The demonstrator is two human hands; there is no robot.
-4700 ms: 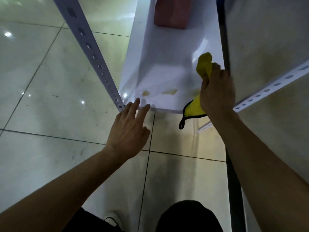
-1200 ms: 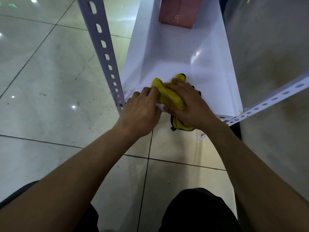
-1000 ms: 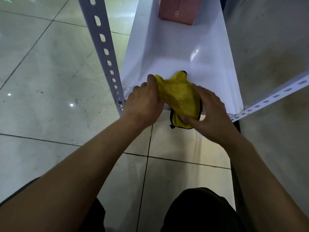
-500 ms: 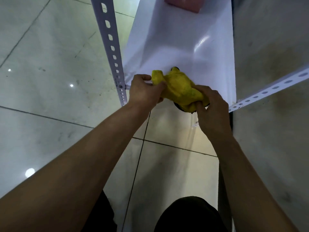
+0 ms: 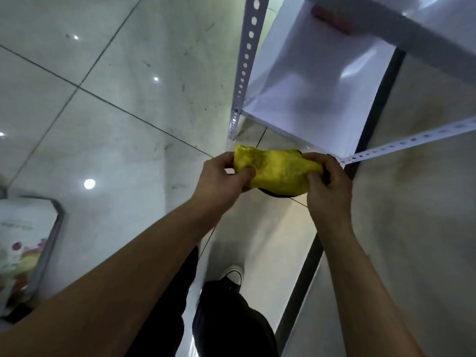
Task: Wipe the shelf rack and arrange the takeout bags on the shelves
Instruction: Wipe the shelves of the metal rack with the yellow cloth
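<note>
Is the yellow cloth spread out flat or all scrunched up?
Scrunched up. The yellow cloth is a wrinkled bundle, pinched between the left hand and right hand, off the shelf.

The scene is dim, with a cool greenish cast. Small bright spots of overhead lamps reflect off the glossy tiled floor (image 5: 123, 104) toward nine and ten o'clock. A soft patch of glare lies on the white shelf (image 5: 316, 99) at one o'clock. Wide-angle bending slants the perforated upright (image 5: 244, 65) and stretches the forearms. Motion blur smears the picture edges, most at the red bag (image 5: 332, 20) and the printed panel (image 5: 23, 251) at eight o'clock.
</note>
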